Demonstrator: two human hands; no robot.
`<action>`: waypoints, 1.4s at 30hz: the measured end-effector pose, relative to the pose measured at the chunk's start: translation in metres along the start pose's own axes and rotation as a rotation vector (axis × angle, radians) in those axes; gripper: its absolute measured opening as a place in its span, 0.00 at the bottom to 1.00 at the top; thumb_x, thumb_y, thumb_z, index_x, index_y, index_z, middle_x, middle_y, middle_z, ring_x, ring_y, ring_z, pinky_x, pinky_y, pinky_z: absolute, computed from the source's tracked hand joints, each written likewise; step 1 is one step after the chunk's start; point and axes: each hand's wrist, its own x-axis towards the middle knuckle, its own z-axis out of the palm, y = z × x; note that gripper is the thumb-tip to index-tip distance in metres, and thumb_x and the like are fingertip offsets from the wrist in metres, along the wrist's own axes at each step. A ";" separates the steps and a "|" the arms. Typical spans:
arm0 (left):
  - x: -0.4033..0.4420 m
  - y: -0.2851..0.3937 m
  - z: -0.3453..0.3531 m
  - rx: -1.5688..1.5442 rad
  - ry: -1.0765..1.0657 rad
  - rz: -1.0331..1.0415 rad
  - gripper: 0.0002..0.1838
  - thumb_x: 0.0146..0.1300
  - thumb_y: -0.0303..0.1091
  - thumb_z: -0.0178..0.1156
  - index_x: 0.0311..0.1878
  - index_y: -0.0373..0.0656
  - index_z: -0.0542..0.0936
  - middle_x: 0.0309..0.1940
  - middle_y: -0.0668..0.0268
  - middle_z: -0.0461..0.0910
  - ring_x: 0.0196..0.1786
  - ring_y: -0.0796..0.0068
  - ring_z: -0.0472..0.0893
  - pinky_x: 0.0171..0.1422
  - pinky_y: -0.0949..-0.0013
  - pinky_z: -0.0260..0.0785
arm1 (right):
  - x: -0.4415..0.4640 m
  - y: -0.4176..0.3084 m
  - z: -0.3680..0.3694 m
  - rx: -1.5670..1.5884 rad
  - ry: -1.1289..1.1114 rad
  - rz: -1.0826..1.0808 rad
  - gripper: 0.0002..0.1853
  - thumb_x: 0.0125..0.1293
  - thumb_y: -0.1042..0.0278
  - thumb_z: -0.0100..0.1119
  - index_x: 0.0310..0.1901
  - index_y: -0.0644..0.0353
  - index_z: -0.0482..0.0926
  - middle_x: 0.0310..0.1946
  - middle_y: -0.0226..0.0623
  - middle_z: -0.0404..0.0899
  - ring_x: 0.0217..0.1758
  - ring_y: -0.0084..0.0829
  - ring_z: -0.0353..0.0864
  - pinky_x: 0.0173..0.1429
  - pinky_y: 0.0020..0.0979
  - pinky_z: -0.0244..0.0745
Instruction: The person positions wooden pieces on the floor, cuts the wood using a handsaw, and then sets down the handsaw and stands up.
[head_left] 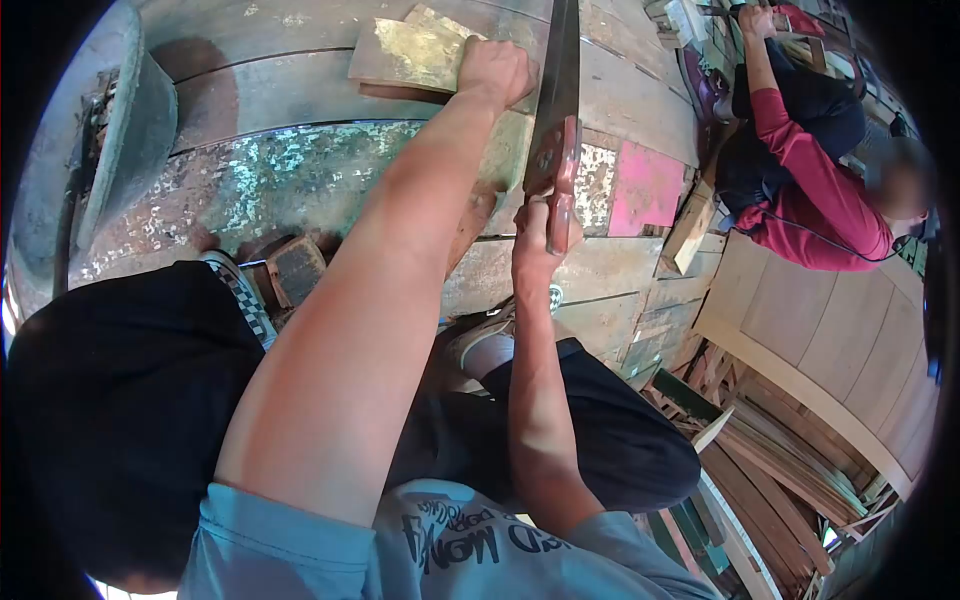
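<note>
In the head view, the left hand (495,72) is bunched on the right end of a board (405,50) with a yellowed, scuffed face, knuckles upward; its fingertips are hidden, so I cannot tell whether they pinch the edge or merely press down; the right hand (533,225) is wrapped around the reddish handle (567,165) of a saw (560,80), whose long blade points away from the body, just beside the left hand; the board lies on the plank floor (630,95), with more wood beneath it, and looks whole in what shows of it; no finished cut can be made out, nor can I tell whether the teeth touch wood, so any sawing seems either barely begun or unstarted. At the far left stands a grey, curved-walled tub (135,120), its rim toward the edge of the view; dark, rod-like bits show by its mouth, though whether they sit inside or behind it is unclear; a small wood block (297,270) sits beside a checkered shoe (240,295); at the upper right, a co-worker in a dark red top (815,210) crouches, well apart.
</note>
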 end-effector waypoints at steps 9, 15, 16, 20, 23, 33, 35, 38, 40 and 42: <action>0.000 0.003 -0.006 -0.022 -0.007 -0.033 0.24 0.62 0.45 0.45 0.30 0.38 0.85 0.32 0.49 0.83 0.39 0.56 0.84 0.51 0.58 0.73 | 0.003 -0.005 -0.001 0.097 -0.017 0.053 0.06 0.56 0.76 0.49 0.23 0.67 0.71 0.13 0.30 0.67 0.16 0.20 0.64 0.22 0.29 0.60; -0.003 0.003 -0.012 -0.017 -0.043 -0.023 0.23 0.61 0.44 0.44 0.30 0.37 0.85 0.33 0.49 0.83 0.39 0.55 0.84 0.51 0.60 0.73 | 0.011 -0.002 0.004 0.109 -0.042 0.069 0.07 0.56 0.76 0.49 0.22 0.67 0.72 0.12 0.31 0.67 0.17 0.20 0.67 0.23 0.28 0.63; -0.002 0.004 -0.011 -0.018 -0.038 -0.020 0.23 0.61 0.44 0.44 0.30 0.37 0.85 0.33 0.49 0.83 0.39 0.55 0.84 0.51 0.60 0.73 | 0.007 -0.004 0.002 0.099 -0.038 0.052 0.07 0.56 0.76 0.50 0.21 0.66 0.72 0.12 0.31 0.66 0.16 0.20 0.67 0.22 0.28 0.62; 0.003 0.001 -0.005 -0.026 -0.018 -0.034 0.23 0.61 0.44 0.44 0.31 0.37 0.85 0.33 0.49 0.83 0.40 0.55 0.84 0.51 0.60 0.73 | 0.008 0.004 -0.003 0.098 -0.038 0.039 0.07 0.55 0.76 0.51 0.21 0.66 0.70 0.12 0.31 0.66 0.16 0.20 0.66 0.21 0.28 0.60; -0.002 0.001 -0.006 -0.029 -0.051 -0.038 0.23 0.61 0.44 0.44 0.31 0.37 0.85 0.33 0.49 0.83 0.40 0.56 0.84 0.51 0.60 0.73 | 0.014 0.000 -0.001 0.142 -0.038 0.127 0.08 0.56 0.76 0.51 0.21 0.66 0.70 0.13 0.30 0.66 0.16 0.19 0.65 0.21 0.27 0.60; -0.002 0.003 -0.008 -0.008 -0.031 -0.029 0.22 0.60 0.44 0.45 0.30 0.40 0.86 0.31 0.52 0.83 0.37 0.56 0.84 0.48 0.60 0.74 | 0.012 0.006 -0.002 0.142 -0.046 0.124 0.07 0.57 0.74 0.51 0.24 0.67 0.73 0.13 0.29 0.67 0.17 0.18 0.66 0.21 0.27 0.61; -0.003 0.002 -0.007 -0.007 0.004 -0.004 0.22 0.61 0.44 0.45 0.29 0.41 0.86 0.31 0.51 0.83 0.37 0.56 0.84 0.46 0.59 0.74 | 0.014 0.004 -0.001 0.095 -0.064 0.009 0.06 0.57 0.75 0.51 0.25 0.67 0.73 0.13 0.29 0.67 0.17 0.18 0.66 0.21 0.26 0.61; 0.001 0.002 -0.008 0.014 0.014 0.002 0.23 0.61 0.44 0.45 0.30 0.40 0.86 0.31 0.50 0.83 0.37 0.56 0.84 0.47 0.59 0.74 | 0.006 0.004 -0.004 0.124 -0.043 0.058 0.05 0.57 0.76 0.52 0.26 0.67 0.73 0.13 0.28 0.67 0.17 0.18 0.66 0.21 0.25 0.61; 0.002 0.003 -0.004 0.087 -0.052 -0.030 0.19 0.62 0.43 0.48 0.33 0.45 0.86 0.34 0.58 0.85 0.40 0.64 0.85 0.47 0.62 0.71 | 0.009 0.003 -0.002 0.177 -0.026 0.099 0.04 0.56 0.77 0.51 0.27 0.68 0.73 0.14 0.28 0.68 0.17 0.17 0.65 0.21 0.25 0.61; 0.002 -0.001 0.001 0.049 -0.027 -0.017 0.21 0.62 0.45 0.46 0.32 0.42 0.86 0.33 0.54 0.84 0.39 0.60 0.85 0.48 0.61 0.73 | 0.019 0.008 -0.003 0.150 -0.067 0.091 0.04 0.57 0.77 0.50 0.27 0.67 0.73 0.14 0.29 0.67 0.16 0.18 0.65 0.21 0.26 0.60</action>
